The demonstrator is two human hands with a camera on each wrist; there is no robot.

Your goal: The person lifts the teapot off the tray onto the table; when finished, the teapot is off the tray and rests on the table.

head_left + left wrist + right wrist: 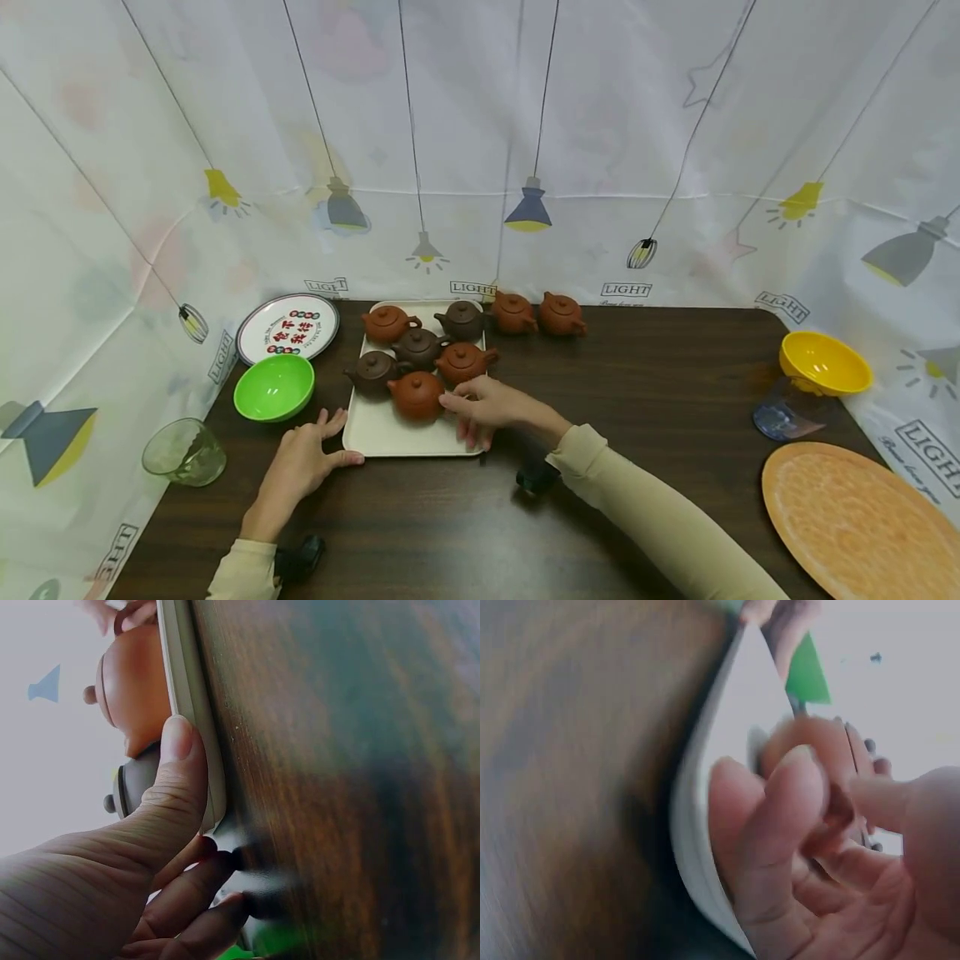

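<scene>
My right hand (483,408) pinches the handle side of a reddish-brown clay teapot (415,397) at the front of a cream tray (386,437). In the right wrist view, thumb and fingers close around that side, partly hiding the handle, with other fingers low over the tray's edge. My left hand (303,454) is at the tray's front left corner; its thumb (178,742) presses the front rim, and its fingers reach along the left side. Behind the front teapot, several more teapots share the tray, among them a dark brown one (373,374) and a reddish one (463,362).
Two reddish teapots, one of them (561,314) farther right, stand beyond the tray. Left are a printed plate (255,333), green bowl (273,389) and glass (185,452). At right, a yellow bowl (825,364) tops a clear glass (787,412), near a round tan board (862,521).
</scene>
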